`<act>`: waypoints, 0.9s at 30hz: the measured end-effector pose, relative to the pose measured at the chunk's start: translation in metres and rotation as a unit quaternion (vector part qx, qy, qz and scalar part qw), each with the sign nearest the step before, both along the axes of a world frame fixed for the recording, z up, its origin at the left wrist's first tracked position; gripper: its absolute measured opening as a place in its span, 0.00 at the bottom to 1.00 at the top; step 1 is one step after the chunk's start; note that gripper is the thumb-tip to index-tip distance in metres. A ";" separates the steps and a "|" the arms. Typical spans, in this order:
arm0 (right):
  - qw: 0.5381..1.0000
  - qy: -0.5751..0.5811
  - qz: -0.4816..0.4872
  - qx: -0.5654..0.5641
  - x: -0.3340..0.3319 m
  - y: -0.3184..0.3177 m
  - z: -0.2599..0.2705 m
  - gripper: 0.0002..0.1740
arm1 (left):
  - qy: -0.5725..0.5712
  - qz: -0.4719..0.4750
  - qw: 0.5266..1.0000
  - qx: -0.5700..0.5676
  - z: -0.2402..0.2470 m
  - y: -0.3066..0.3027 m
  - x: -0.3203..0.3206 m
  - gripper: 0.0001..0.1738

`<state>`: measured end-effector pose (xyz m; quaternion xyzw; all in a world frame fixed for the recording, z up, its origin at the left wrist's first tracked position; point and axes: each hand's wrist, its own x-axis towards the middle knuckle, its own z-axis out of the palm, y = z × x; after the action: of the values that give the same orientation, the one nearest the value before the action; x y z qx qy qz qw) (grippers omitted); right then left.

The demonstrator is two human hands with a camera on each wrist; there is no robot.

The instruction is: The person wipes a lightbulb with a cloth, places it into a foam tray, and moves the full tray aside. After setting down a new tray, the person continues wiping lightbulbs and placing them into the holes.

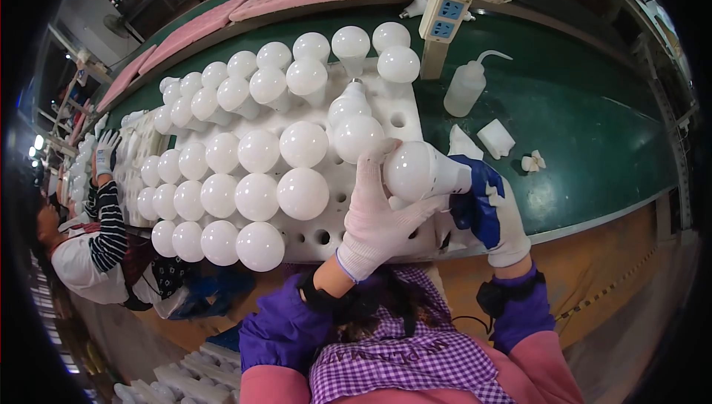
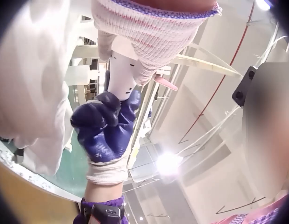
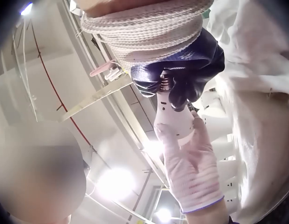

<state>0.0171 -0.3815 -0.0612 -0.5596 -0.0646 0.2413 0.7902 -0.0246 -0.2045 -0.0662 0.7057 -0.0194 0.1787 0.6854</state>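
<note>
A white light bulb [image 1: 417,172] lies on its side in the air between both hands, above the right end of the foam tray. The left hand [image 1: 378,215], in a pale knitted glove, grips its round globe end. Around the screw base the right hand [image 1: 491,211] curls its blue-coated fingers. In the left wrist view the right hand [image 2: 107,130] holds the narrow end of the bulb [image 2: 121,79]. The right wrist view shows the metal thread of the bulb [image 3: 174,112] between the blue fingers, and the left hand [image 3: 193,170] on the wider part.
Rows of bulbs [image 1: 259,150] stand in the white foam tray [image 1: 398,118]. On the green table [image 1: 578,137] are a squeeze bottle [image 1: 466,90], a white block [image 1: 496,138] and a small white piece [image 1: 532,161]. A socket strip [image 1: 448,5] stands behind. Another person [image 1: 89,256] works at the left.
</note>
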 end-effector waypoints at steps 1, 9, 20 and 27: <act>0.999 0.007 -0.030 0.008 -0.003 0.005 0.003 0.25 | 0.018 -0.006 1.000 0.019 -0.004 0.002 -0.003 0.44; 0.991 -0.014 -0.099 -0.089 -0.016 0.010 0.021 0.15 | 0.076 -0.092 0.987 0.109 -0.003 0.017 -0.009 0.47; 0.983 -0.009 -0.098 -0.154 -0.017 0.005 0.022 0.12 | 0.095 -0.133 0.982 0.091 -0.015 0.016 -0.014 0.45; 0.969 -0.221 -0.013 -0.111 -0.014 -0.003 0.009 0.29 | 0.294 -0.300 0.814 -0.401 -0.015 0.030 -0.017 0.36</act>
<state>0.0031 -0.3843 -0.0518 -0.6838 -0.2031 0.1070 0.6926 -0.0419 -0.1749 -0.0810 0.3460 0.0456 -0.2605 0.9002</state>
